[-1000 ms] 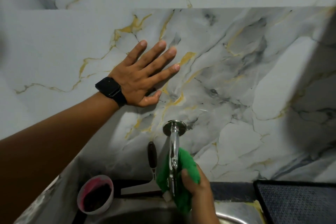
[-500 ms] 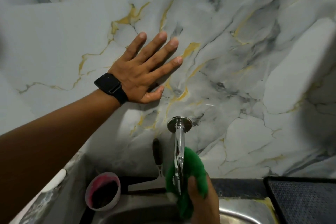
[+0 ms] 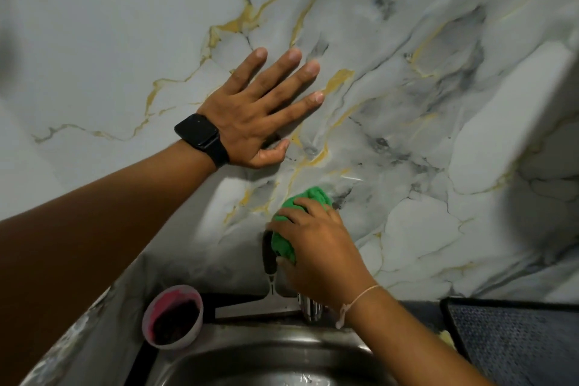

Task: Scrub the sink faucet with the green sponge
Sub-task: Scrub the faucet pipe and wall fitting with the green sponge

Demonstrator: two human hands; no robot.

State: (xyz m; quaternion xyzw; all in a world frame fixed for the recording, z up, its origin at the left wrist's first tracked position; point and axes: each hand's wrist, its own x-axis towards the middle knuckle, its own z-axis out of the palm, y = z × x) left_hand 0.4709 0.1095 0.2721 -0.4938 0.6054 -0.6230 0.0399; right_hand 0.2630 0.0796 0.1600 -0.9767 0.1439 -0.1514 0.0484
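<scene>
right hand (image 3: 316, 247) fingers wrapped round the green sponge (image 3: 283, 241), covering most of the faucet (image 3: 310, 307). squeegee (image 3: 269, 285) touching at 9 o'clock, pink cup (image 3: 172, 321) further out. left hand (image 3: 260, 116) fingers spread flat on the wall (image 3: 438, 103) at 11.

Glossy marble-look wall (image 3: 407, 103) veined grey and gold, fuzzy green sponge (image 3: 283, 244) with a cloth-like nap, polished chrome faucet (image 3: 310, 307), brushed steel sink (image 3: 282, 363), matt plastic cup (image 3: 172, 320), dark woven mat (image 3: 513, 345), smooth black watch (image 3: 202, 138)
</scene>
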